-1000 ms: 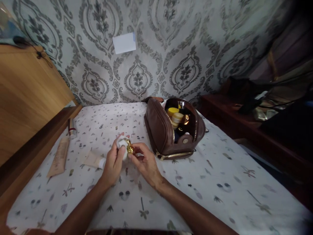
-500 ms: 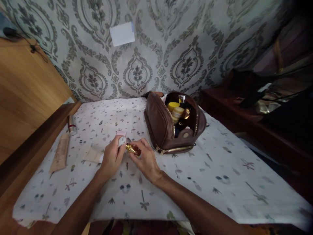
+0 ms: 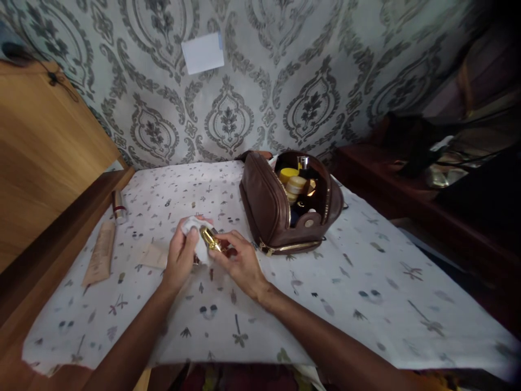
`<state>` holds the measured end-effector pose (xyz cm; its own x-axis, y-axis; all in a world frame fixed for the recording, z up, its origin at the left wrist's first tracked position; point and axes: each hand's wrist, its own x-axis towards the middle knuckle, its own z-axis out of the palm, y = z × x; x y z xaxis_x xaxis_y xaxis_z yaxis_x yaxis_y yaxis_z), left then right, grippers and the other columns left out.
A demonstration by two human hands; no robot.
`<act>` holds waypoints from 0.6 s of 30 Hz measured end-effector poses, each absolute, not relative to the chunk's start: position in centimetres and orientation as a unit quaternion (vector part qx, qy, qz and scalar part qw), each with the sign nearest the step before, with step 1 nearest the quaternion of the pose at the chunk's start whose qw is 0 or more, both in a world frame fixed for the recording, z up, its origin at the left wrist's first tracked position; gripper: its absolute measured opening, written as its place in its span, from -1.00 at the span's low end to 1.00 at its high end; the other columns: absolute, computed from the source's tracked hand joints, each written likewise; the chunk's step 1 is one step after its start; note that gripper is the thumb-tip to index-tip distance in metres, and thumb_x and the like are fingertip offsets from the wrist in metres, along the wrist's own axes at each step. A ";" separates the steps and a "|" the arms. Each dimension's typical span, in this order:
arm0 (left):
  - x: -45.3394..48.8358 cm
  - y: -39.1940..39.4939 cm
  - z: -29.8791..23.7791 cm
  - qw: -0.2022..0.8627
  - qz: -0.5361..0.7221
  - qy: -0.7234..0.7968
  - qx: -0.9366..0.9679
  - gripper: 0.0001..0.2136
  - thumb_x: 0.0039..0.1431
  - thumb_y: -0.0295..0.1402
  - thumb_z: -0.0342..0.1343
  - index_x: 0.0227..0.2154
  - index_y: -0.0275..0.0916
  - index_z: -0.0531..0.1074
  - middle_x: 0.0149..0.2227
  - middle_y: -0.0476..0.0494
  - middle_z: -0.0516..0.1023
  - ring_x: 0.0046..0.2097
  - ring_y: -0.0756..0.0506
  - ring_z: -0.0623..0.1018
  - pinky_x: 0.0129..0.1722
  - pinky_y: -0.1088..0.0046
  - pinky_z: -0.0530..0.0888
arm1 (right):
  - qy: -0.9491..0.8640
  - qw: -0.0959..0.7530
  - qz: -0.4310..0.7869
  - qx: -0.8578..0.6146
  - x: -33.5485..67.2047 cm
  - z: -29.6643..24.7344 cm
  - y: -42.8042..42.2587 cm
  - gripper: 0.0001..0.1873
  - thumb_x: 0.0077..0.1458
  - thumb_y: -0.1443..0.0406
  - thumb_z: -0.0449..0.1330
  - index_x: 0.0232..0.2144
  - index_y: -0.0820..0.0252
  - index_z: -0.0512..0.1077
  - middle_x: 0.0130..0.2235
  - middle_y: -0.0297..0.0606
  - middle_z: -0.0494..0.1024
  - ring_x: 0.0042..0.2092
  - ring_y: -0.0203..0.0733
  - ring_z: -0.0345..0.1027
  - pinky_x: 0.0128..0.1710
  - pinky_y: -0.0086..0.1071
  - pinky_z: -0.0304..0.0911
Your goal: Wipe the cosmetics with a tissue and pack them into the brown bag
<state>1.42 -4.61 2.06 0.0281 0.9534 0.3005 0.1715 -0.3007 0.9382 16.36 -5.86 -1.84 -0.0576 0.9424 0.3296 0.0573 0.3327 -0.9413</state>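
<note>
Between the fingers of my right hand (image 3: 243,267) is a small bottle (image 3: 209,239) with a shiny gold top; its lower part is hidden by the fingers. My left hand (image 3: 179,259) is closed around a crumpled white wipe (image 3: 201,251), which lies against or just beside the gold top. Under the left hand a pale cream tube (image 3: 153,255) lies on the table, its right end covered by the hand. A brown cosmetic bag (image 3: 264,198) stands unzipped to the right of both hands, with yellow-lidded jars (image 3: 288,175) inside.
A beige tube (image 3: 100,252) and a silver tube with a red band (image 3: 119,209) lie at the table's left side. The patterned white cloth (image 3: 264,326) covers the table. A wooden panel (image 3: 52,125) rises at left, and dark clutter fills the right.
The wipe has opened out more in my left hand. My right hand has turned the bottle so that its gold top points up and left, showing more of it.
</note>
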 end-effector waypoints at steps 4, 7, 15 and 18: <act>1.7 -4.6 1.6 0.488 0.513 0.488 0.510 -0.43 0.26 0.12 -0.04 0.08 -0.24 0.39 -0.01 -0.23 0.59 0.01 -0.19 0.55 -0.02 0.37 0.45 | -0.535 0.569 0.517 -0.350 16.4 -1.9 -5.5 -0.71 0.11 0.13 0.28 -0.15 0.14 0.53 -0.20 -0.26 0.59 -0.20 -0.20 0.46 -0.18 -0.34 0.38; 1.9 -4.7 1.3 0.505 0.501 0.488 0.505 -0.42 0.21 0.15 0.03 0.06 -0.23 0.45 0.08 -0.23 0.54 0.14 -0.20 0.47 0.08 0.39 0.39 | -0.505 0.584 0.538 -0.339 16.4 -1.8 -5.2 -0.70 0.08 0.11 0.31 -0.19 0.14 0.55 -0.23 -0.26 0.63 -0.19 -0.18 0.49 -0.16 -0.33 0.38; 2.5 -4.6 2.0 0.652 0.484 0.431 0.393 -0.51 -0.07 0.06 0.35 -0.24 -0.26 0.55 -0.30 -0.15 0.63 -0.29 -0.14 0.61 -0.36 0.42 0.57 | -0.466 0.641 0.512 -0.333 16.7 -0.8 -5.4 -0.70 0.02 0.15 0.36 -0.19 0.12 0.52 -0.20 -0.25 0.63 -0.16 -0.16 0.50 -0.14 -0.32 0.37; 2.5 -4.9 2.8 0.694 0.442 0.435 0.366 -0.49 -0.28 0.01 0.48 -0.38 -0.30 0.54 -0.47 -0.07 0.57 -0.56 -0.02 0.48 -0.62 0.49 0.48 | -0.501 0.655 0.445 -0.350 16.8 -0.6 -5.8 -0.74 0.00 0.19 0.37 -0.22 0.12 0.53 -0.23 -0.27 0.59 -0.17 -0.17 0.45 -0.15 -0.32 0.35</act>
